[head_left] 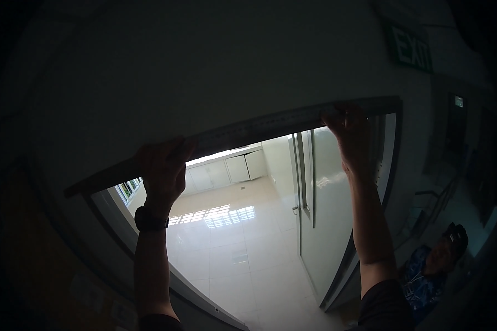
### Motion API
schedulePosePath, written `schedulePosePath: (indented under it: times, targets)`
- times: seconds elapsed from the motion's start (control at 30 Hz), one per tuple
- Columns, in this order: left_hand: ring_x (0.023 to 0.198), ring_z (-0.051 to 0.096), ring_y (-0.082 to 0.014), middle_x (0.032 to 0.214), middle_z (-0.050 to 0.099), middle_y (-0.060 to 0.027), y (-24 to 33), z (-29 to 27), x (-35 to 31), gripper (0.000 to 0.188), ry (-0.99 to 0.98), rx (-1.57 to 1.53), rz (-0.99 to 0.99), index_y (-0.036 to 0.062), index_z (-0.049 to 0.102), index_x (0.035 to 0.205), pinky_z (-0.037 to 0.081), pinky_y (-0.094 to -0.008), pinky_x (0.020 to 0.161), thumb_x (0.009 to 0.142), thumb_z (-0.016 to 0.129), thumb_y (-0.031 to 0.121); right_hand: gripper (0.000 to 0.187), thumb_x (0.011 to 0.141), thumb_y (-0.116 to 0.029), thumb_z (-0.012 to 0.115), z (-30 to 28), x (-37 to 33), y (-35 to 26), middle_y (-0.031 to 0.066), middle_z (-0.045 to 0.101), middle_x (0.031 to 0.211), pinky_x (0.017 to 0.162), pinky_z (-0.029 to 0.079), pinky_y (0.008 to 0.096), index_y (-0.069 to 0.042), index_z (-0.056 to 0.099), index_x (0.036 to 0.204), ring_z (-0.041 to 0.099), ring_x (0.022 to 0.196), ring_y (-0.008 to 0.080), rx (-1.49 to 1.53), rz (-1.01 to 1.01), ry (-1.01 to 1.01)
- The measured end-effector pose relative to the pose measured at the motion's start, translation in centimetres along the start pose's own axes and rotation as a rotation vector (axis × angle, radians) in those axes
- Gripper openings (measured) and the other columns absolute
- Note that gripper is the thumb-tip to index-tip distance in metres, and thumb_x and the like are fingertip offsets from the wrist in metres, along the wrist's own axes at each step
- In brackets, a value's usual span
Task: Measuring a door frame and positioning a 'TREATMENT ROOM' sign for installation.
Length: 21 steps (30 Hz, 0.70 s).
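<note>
Both my arms reach up to the top bar of a doorway frame (393, 165). Across it, between my hands, lies a long flat ruler (259, 126) with faint markings, dim in the shade. My left hand (164, 168), with a dark watch on its wrist, is closed at the ruler's left part; the fingertips are dark and hard to make out. Near the right end of the bar, my right hand (348, 127) pinches the ruler with bent fingers, its thumb side toward the middle.
Beyond the doorway is a bright room with a tiled floor (226, 265), low white cabinets (226, 171) and a barred window (128, 190). A white door (328, 209) stands swung inward. Below right is a person in a cap (425, 276). A green sign (411, 48) hangs upper right.
</note>
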<state>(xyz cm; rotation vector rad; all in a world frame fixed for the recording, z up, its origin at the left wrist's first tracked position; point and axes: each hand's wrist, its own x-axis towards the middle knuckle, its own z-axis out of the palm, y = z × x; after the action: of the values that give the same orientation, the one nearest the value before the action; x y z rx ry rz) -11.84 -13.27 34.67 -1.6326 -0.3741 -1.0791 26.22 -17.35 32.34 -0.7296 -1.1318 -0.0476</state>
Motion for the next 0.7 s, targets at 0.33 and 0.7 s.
schedulePosePath:
  times: [0.33,0.7]
  targets:
    - [0.095,0.060,-0.0194,0.103,0.065,-0.0020,0.2,-0.1,0.2,0.039,0.008,0.016,-0.007,0.0206,0.070,0.116,0.042,-0.0400,0.089,0.081,0.070,0.001,0.039,0.078,-0.016,0.080,-0.1,-0.2,-0.3,0.0093,0.070,0.088,0.082,0.051,0.0320,-0.001,0.063,0.110,0.069,0.087,0.0170,0.073,0.031,-0.017]
    - [0.092,0.061,-0.0225,0.104,0.066,-0.0047,-0.4,0.2,-0.2,0.038,0.017,0.027,0.017,0.0174,0.071,0.114,0.044,-0.0408,0.085,0.080,0.070,0.001,0.038,0.078,-0.018,0.081,-0.1,-0.1,-0.8,0.0093,0.071,0.090,0.086,0.049,0.0339,-0.001,0.065,0.108,0.069,0.087,0.0167,-0.012,-0.005,-0.023]
